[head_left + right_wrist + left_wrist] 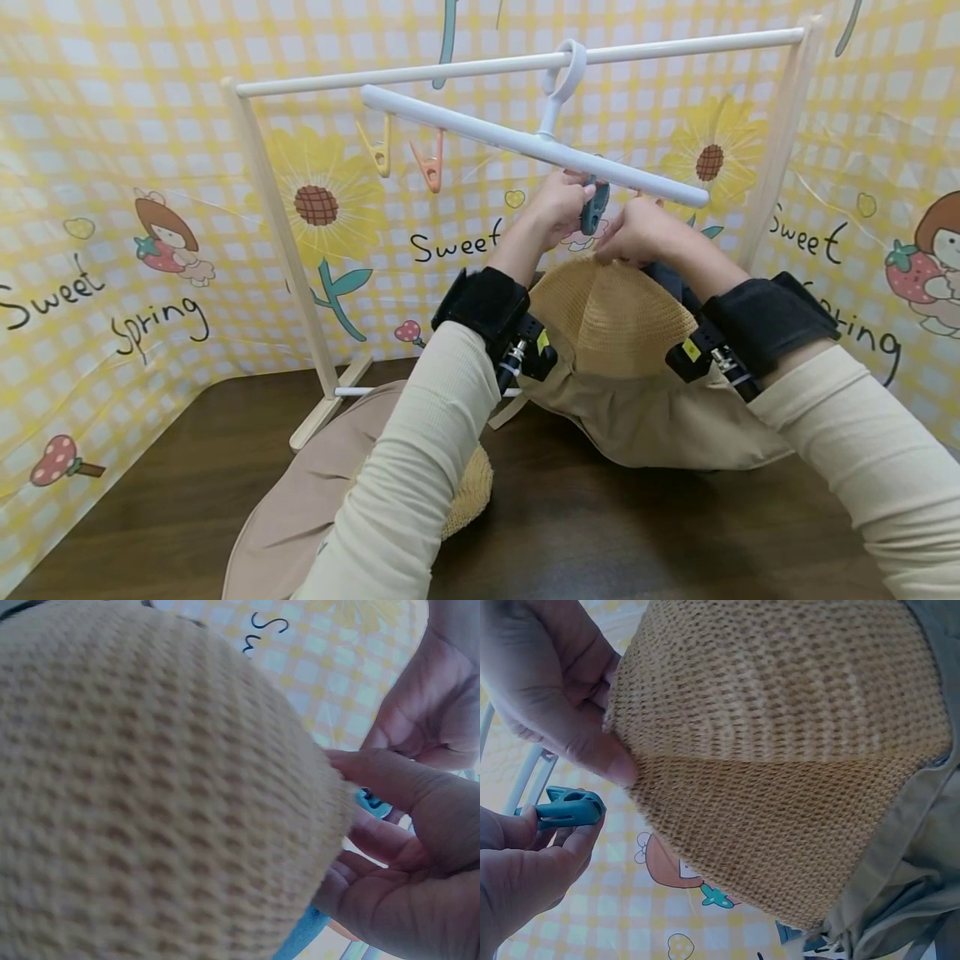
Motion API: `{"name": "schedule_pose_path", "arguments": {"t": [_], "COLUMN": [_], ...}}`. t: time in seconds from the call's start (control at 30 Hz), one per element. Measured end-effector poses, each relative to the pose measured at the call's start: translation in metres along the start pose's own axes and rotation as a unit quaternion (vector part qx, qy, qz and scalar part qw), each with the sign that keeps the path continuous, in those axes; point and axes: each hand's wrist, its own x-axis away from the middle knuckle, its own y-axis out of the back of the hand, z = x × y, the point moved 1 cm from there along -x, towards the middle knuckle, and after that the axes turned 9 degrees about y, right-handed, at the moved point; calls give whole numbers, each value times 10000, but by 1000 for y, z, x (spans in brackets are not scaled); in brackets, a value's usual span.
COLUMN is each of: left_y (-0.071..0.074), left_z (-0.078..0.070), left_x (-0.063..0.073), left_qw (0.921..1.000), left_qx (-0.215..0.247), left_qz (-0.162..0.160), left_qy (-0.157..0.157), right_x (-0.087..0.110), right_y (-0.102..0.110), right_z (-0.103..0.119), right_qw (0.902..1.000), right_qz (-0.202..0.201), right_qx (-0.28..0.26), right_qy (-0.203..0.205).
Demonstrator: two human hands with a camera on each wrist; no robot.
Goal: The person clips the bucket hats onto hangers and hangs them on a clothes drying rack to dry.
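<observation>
My left hand [558,204] pinches a teal clothes clip [595,208] just under the right half of a white hanger [480,129]. Between the thumb and fingers of my right hand [643,229] is the top of a sun hat's woven straw crown [611,321]. The hat hangs from this grip, its wide beige fabric brim [675,425] spreading low above the table. In the left wrist view the clip [574,808] is a short way from the crown [780,772], apart from it. Straw weave fills most of the right wrist view, with my right fingertips [341,761] at its edge.
The hanger tilts down to the right from a wooden rack's top rail [337,79]. A yellow clip [381,154] and an orange clip [431,167] dangle on its left half. Another hat with a pinkish brim [300,500] lies on the dark table [180,500], partly behind my left forearm.
</observation>
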Motion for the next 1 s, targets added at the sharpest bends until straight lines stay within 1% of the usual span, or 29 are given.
{"name": "schedule_pose_path", "arguments": {"t": [0.17, 0.33, 0.6, 0.7, 0.83, 1.0], "left_y": [0, 1, 2, 1, 1, 1], "left_z": [0, 0, 2, 2, 2, 1], "left_x": [1, 2, 1, 2, 2, 3], "left_qw": [10000, 10000, 10000, 10000, 9999, 9999], "left_qx": [-32, 11, -15, -13, 52, 127], "left_qz": [-21, 4, -27, -61, -86, -81], "left_qy": [-31, 22, 5, 15, 15, 45], "right_x": [0, 0, 1, 3, 5, 5], "right_y": [1, 0, -3, -3, -2, -1], "right_z": [3, 4, 4, 4, 5, 7], "right_qw": [9991, 9992, 9998, 9998, 9989, 9983], "right_qz": [213, 285, 137, 187, 358, 420], "right_qx": [-327, -205, 117, -31, -172, -163], "right_qy": [-160, -165, -11, -71, -236, -363]}}
